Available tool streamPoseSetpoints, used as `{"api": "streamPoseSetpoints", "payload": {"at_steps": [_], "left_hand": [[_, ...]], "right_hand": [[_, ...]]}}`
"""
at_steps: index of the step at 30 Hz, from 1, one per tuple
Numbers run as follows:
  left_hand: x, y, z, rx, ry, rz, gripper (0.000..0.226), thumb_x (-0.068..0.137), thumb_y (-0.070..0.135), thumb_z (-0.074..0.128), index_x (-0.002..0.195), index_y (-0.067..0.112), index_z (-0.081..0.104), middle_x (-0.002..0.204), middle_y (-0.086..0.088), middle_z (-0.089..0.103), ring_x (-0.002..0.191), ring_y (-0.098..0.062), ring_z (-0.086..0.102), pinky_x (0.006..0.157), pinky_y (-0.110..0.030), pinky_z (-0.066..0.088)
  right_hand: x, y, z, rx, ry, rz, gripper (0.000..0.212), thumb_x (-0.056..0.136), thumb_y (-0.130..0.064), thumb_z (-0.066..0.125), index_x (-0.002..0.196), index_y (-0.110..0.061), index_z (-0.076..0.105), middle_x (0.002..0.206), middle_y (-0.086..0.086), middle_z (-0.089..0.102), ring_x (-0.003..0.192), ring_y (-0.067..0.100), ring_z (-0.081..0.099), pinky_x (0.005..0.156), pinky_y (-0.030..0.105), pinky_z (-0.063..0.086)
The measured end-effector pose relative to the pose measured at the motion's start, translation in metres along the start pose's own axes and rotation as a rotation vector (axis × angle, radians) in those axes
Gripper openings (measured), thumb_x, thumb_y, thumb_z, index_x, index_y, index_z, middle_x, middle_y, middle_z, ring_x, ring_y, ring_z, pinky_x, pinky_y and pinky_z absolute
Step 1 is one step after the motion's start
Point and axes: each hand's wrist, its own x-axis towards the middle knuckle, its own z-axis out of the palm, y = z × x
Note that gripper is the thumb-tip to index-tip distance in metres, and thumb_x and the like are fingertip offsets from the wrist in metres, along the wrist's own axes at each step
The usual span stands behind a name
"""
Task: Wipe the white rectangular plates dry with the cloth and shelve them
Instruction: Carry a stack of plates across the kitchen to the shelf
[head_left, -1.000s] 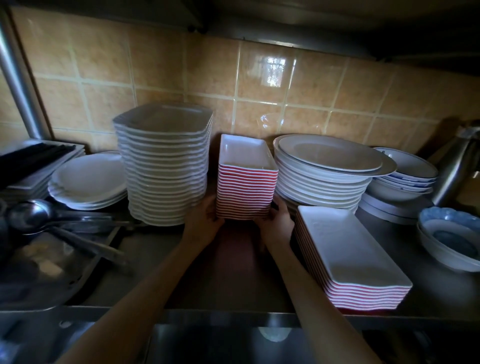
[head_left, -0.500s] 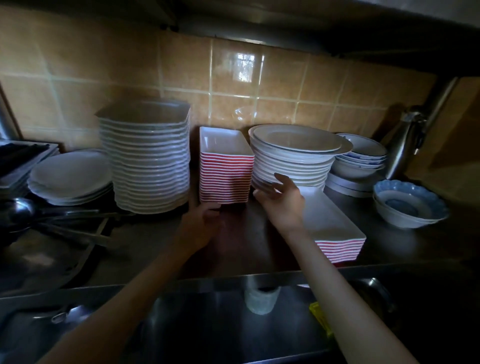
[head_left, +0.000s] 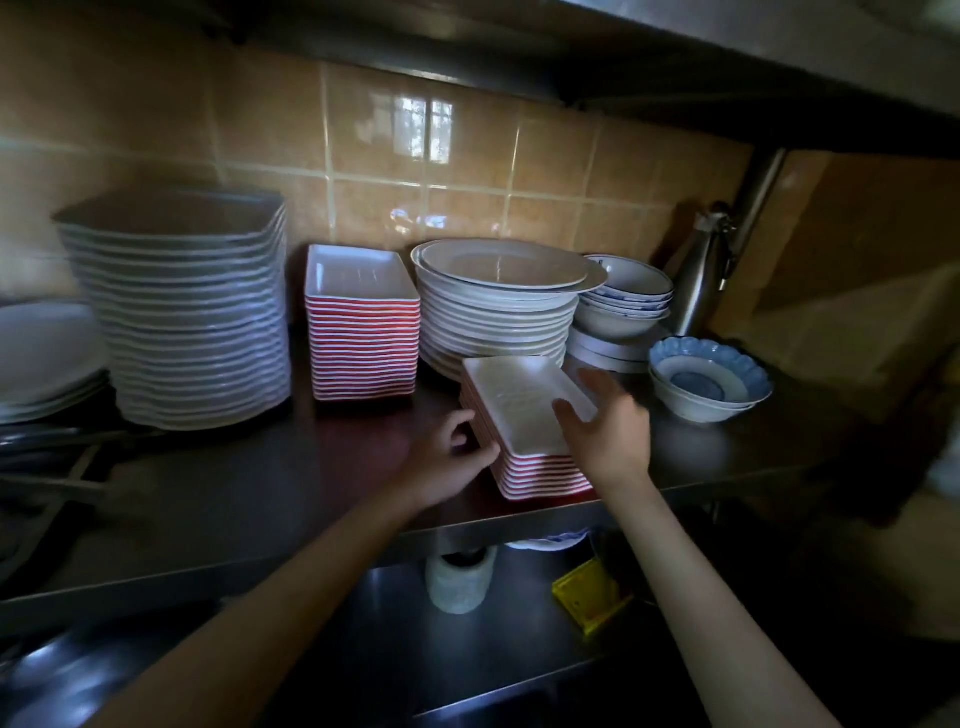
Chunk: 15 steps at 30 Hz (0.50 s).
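A stack of rectangular plates (head_left: 519, 415) is seen at the front edge of the shelf (head_left: 260, 493). Its left side is gripped by the left hand (head_left: 452, 462); the right hand (head_left: 608, 426) rests on top, fingers relaxed and spread.

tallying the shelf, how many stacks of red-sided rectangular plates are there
2: a taller stack against the tiled wall, and a lower stack near the shelf's front edge between both hands. More may sit out of frame.

Steel shelf (head_left: 249, 499), stacked plates (head_left: 524, 415), bowls (head_left: 706, 379)
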Motion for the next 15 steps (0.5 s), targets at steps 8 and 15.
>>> {"api": "streamPoseSetpoints", "payload": {"at_steps": [8,15], "left_hand": [[-0.004,0.022,0.025,-0.133,-0.021,-0.004,0.045,0.091,0.03,0.061,0.127,0.038,0.034,0.105,0.021,0.051,0.091,-0.004,0.056,0.088,-0.028,0.05],[-0.003,0.021,0.036,-0.229,0.025,0.009,0.064,0.088,0.022,0.066,0.142,0.03,0.034,0.123,0.015,0.055,0.1,0.007,0.054,0.099,-0.029,0.044]], "right_hand": [[0.006,0.043,-0.002,0.075,-0.222,0.236,0.071,0.079,-0.038,0.071,0.137,-0.008,0.043,0.133,0.011,0.054,0.123,0.03,0.049,0.099,0.034,0.04],[0.007,0.056,0.007,0.392,-0.32,0.492,0.041,0.08,-0.037,0.069,0.111,-0.009,0.066,0.101,0.005,0.068,0.102,0.026,0.063,0.095,0.037,0.048]]}}
